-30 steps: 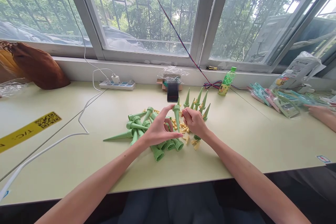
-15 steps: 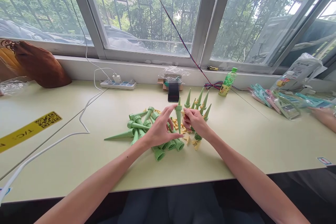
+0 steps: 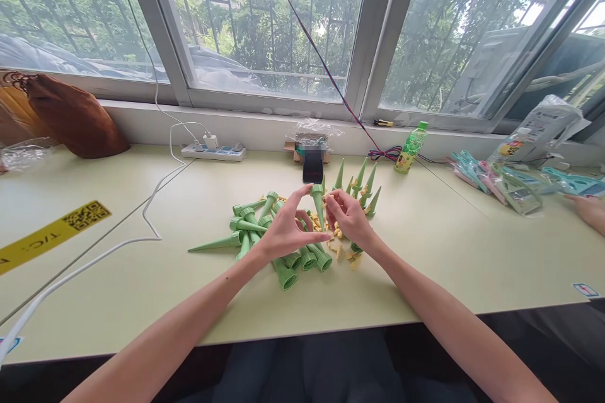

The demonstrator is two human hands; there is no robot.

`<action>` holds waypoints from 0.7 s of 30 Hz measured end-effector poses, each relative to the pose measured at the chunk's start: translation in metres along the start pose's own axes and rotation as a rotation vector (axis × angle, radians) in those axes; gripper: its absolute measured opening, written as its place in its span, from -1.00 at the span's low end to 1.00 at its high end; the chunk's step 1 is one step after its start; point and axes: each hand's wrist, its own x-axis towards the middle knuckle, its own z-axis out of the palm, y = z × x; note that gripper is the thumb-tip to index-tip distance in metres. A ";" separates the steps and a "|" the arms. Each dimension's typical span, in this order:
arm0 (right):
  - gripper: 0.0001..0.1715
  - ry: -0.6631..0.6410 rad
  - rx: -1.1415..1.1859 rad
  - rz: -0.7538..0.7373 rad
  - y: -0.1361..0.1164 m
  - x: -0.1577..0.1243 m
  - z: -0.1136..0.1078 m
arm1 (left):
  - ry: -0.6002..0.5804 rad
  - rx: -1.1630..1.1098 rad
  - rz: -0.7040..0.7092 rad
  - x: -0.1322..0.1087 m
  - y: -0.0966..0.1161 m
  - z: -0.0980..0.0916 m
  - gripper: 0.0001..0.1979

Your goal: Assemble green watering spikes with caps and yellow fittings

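My left hand (image 3: 287, 227) holds a green plastic watering spike (image 3: 318, 206) between thumb and fingertips, its point downward and slightly tilted. Close on its right, the fingers of my right hand (image 3: 350, 217) are pinched together on what looks like a small yellow plastic piece, mostly hidden by the fingertips. Under and between the hands lie many loose yellow pieces (image 3: 338, 250). More green spikes (image 3: 250, 225) are heaped beside and beneath my left hand, some with their open ends toward me. Behind my right hand, several spikes (image 3: 361, 174) stand points up with yellow pieces fitted.
A phone (image 3: 312, 167) leans against a small box at the back. Nearby are a green drink bottle (image 3: 411, 148) and a power strip (image 3: 213, 152) with a white cable. At right lie pastel plastic clips (image 3: 501, 182) and another person's hand (image 3: 586, 209).
The spike in my left hand has tilted, its wide top now turned up and to the left. My right hand has shifted slightly left and its fingers have changed their pinch.
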 end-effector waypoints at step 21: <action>-0.59 -0.064 0.002 0.062 -0.002 -0.001 -0.004 | -0.030 -0.090 -0.090 0.001 -0.004 0.000 -0.03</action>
